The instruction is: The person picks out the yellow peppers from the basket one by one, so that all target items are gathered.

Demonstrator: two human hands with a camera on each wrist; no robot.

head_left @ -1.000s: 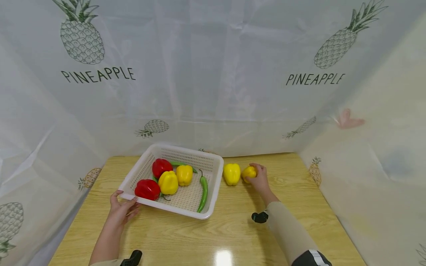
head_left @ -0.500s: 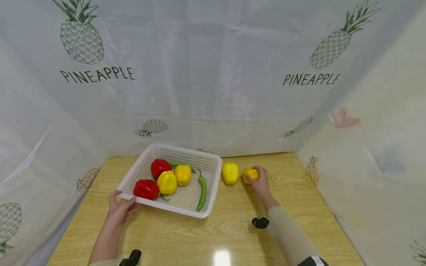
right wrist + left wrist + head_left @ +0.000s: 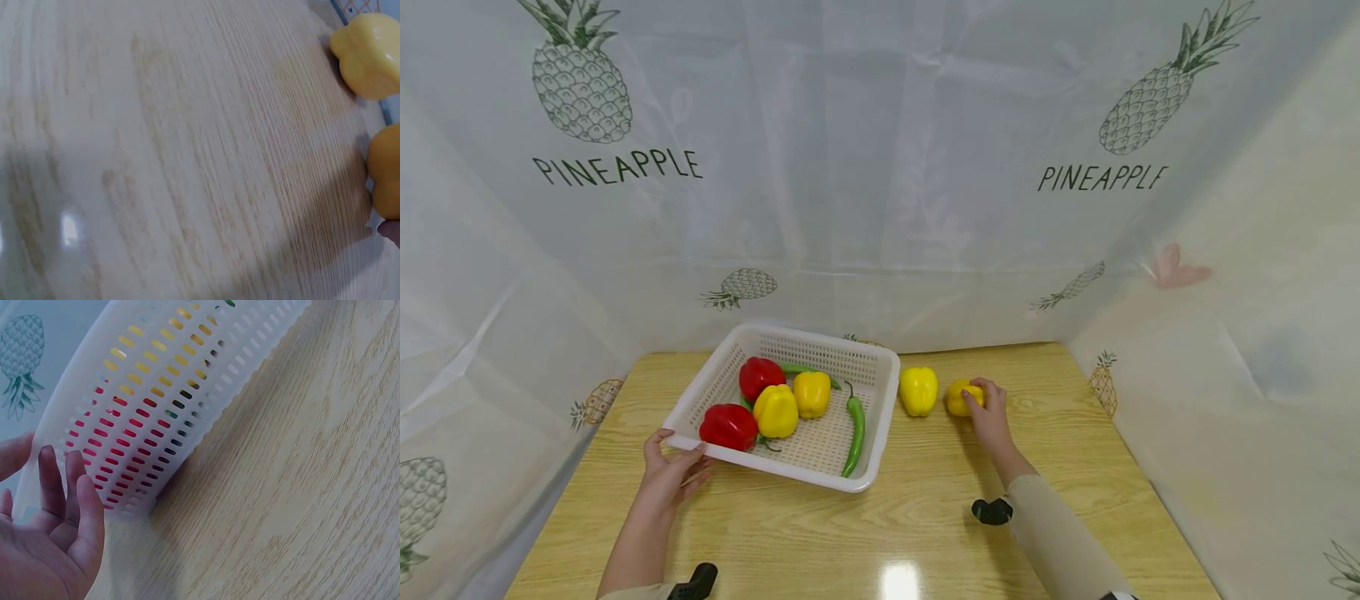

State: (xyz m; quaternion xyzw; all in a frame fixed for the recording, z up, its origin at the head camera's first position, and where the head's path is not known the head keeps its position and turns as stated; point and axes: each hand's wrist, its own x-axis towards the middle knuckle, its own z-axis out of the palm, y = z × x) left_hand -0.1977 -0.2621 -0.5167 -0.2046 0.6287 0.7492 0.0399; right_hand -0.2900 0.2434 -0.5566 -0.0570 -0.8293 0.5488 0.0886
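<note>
My left hand (image 3: 668,477) grips the front left corner of a white plastic basket (image 3: 790,476). In the left wrist view the thumb is at its rim and the fingers (image 3: 87,515) lie along the slotted wall. Red bell peppers (image 3: 728,427), yellow bell peppers (image 3: 777,411) and green chili peppers (image 3: 856,437) lie inside. Right of the basket, my right hand (image 3: 992,417) holds a yellow bell pepper (image 3: 958,399) at table level, its fingers round the right side. A fingertip shows under this pepper (image 3: 386,175) in the right wrist view; most of that hand is out of frame.
Another yellow bell pepper (image 3: 919,392) stands between the basket and my right hand. The wooden table (image 3: 820,533) meets a pale pineapple-print curtain (image 3: 850,208) at the back; the same sheeting hangs along both sides.
My right hand and its yellow bell pepper have shifted slightly right and toward me, widening the gap to the other yellow pepper. The left hand and basket hold still.
</note>
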